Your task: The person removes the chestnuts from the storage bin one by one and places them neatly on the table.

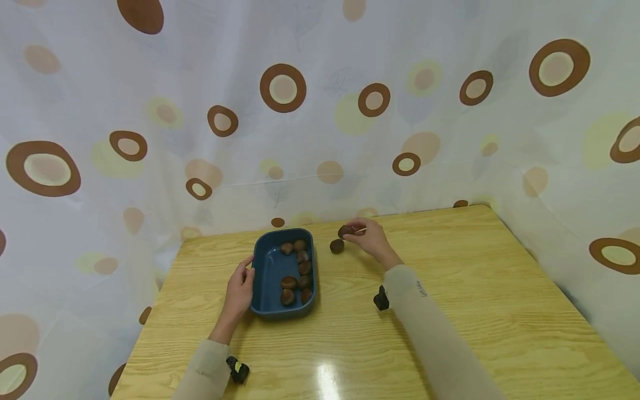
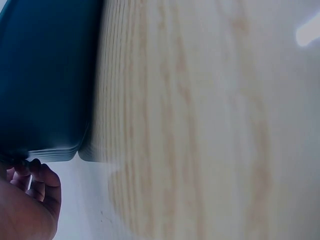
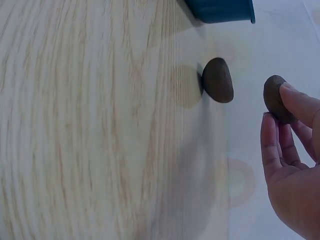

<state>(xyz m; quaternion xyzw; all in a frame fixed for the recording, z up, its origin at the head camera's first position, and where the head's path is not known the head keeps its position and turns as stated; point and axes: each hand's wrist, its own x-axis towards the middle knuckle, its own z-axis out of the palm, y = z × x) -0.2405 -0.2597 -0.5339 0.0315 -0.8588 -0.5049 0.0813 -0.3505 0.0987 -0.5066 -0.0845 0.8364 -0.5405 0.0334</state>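
A dark blue rectangular container [image 1: 271,312] stands on the table with several brown chestnuts [image 1: 288,282] inside, mostly along its right side. My left hand [image 1: 240,287] is at the container's left side, its loosely bent fingers touching the outer wall near the rim. In the left wrist view, those fingers [image 2: 51,178] show at the container's wall. To the right of the container, my right hand [image 1: 371,239] pinches a chestnut [image 3: 275,98] between thumb and fingers, raised over the table. Another chestnut [image 1: 337,246] lies on the table just below it, between the hand and the container.
The light wooden table [image 1: 450,278] ends at the back against a white curtain [image 1: 320,139] patterned with brown rings and spots, which also hangs at both sides. Small black wrist cameras [image 1: 381,299] are strapped at both sleeves.
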